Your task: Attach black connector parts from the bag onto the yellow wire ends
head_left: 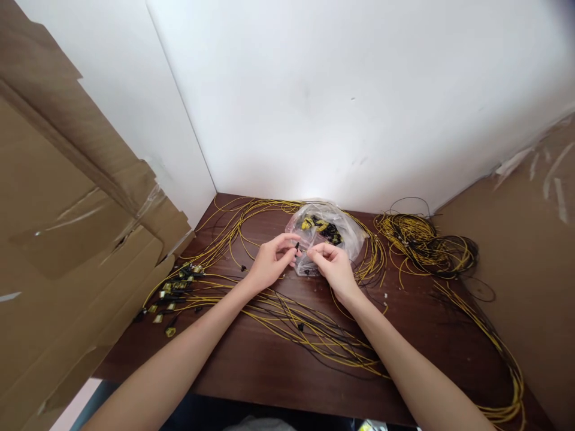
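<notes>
- A small black part [297, 245] is pinched at the fingertips of the left hand [269, 263], centre of frame, just above the dark wooden table [251, 359]. Part is tiny and dark; shape can't be made out beyond that.
- Right hand [332, 266] is held just beside the left, fingers curled in toward the same spot. Whether the part, or anything else, is actually gripped by it can't be told.
- A clear plastic bag [354, 236] is seen directly behind both hands, crumpled and glossy, w/ yellow and black pieces [321, 226] inside; the right hand is just in front of its lower edge.
- Thin yellow and black wires [309, 329] are spread over the table under both forearms, looping to upper centre.
- A bundled coil of the same wires [422, 242] is placed right of centre, near the wall; another run [512, 371] trails to lower right.
- A cluster of black and yellow-tagged connectors [177, 287] lies left of centre.
- Cardboard sheets [67, 239] are propped at left; a brown panel [516, 239] at right.
</notes>
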A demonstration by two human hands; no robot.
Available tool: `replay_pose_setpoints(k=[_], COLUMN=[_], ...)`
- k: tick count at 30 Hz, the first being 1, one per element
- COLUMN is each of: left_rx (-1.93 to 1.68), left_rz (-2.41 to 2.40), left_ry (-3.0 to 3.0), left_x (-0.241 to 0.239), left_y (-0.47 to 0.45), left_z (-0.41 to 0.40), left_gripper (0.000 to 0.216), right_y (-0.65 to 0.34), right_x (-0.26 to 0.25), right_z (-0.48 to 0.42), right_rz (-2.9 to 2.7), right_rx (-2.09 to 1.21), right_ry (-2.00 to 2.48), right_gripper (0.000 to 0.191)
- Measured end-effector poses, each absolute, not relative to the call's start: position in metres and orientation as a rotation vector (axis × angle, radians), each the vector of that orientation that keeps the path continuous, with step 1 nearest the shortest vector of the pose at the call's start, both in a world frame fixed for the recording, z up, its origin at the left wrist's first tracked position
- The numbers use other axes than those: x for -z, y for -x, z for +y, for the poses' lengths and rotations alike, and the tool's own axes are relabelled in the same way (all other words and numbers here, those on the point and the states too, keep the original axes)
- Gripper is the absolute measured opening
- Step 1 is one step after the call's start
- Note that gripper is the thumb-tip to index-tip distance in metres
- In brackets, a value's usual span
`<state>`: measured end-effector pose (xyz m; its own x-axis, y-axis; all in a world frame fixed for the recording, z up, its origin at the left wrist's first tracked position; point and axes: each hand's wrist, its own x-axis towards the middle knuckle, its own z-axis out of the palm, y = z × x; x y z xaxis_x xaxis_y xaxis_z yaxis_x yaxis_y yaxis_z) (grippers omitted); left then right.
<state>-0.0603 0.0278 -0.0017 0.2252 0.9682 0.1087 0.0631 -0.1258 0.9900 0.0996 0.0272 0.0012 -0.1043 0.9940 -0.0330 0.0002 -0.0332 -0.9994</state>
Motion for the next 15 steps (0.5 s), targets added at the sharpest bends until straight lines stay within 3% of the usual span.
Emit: replay_pose_setpoints(k=[8,15], left_rx=[-1.111,-1.122], left_rz=[0.95,0.979], left_ry=[-1.376,-1.365], left_x=[0.0013,0.0042], left_y=[0.0626,0.0626], left_z=[0.0327,0.0327], left_gripper=[0.02,0.02], right_y=[-0.0984,-0.0991], right_x=[-0.001,-0.0017], right_z=[0.0268,0.0267], right_rz=[-1.379,-1.36], right_rx=[-1.223,-1.215], right_ry=[1.18,1.185], right_gripper=[0.021,0.019])
